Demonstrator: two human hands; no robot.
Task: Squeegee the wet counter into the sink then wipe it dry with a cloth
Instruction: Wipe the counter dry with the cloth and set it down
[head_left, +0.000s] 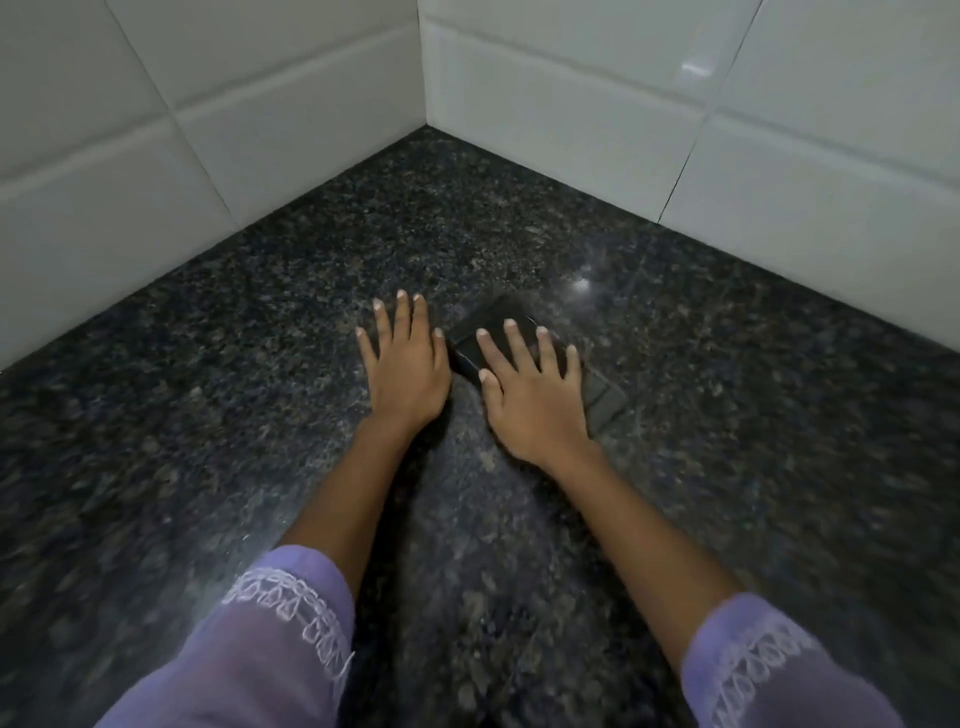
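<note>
A dark speckled granite counter (208, 415) fills the view and runs into a tiled corner. My left hand (402, 364) lies flat on the stone, fingers straight and spread. Just to its right, my right hand (530, 395) presses flat on a dark flat rectangular object (493, 319) that lies on the counter; its fingers are straight and spread over it. A grey end of the object (605, 400) shows past my little finger. I cannot tell whether it is a squeegee or a folded cloth. No sink is in view.
White tiled walls (623, 104) meet at the far corner (426, 124) and border the counter at back left and back right. Purple embroidered sleeves (270, 649) cover both forearms near the bottom edge.
</note>
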